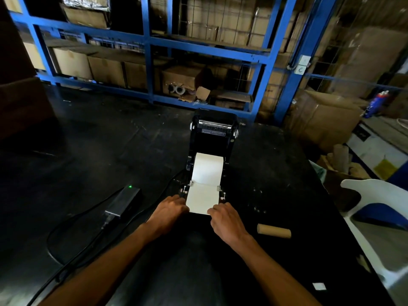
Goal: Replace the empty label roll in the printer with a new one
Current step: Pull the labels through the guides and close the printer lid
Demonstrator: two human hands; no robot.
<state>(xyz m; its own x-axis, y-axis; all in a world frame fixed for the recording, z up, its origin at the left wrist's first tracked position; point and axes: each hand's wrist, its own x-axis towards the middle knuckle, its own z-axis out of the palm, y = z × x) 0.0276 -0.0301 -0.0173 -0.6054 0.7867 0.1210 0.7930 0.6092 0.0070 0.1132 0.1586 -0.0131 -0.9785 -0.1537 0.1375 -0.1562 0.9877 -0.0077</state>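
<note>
Wide black tabletop (pixel 110 140). Label printer (pixel 212 151) open, near the far edge, new label roll (pixel 207 167) sitting inside. Paper strip (pixel 202 200) pulled forward between the guides. Left hand (pixel 169 208) and right hand (pixel 225 215) pinching its front corners. Best pulled flat and straight, both sides even. Empty cardboard core (pixel 273 231) lying toward the right edge.

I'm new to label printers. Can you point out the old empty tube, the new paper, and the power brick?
Empty cardboard core (pixel 273 231), head view, middle of tube.
New label paper (pixel 207 168), head view, white sheet.
Power adapter (pixel 123 203), head view, top face.
</note>
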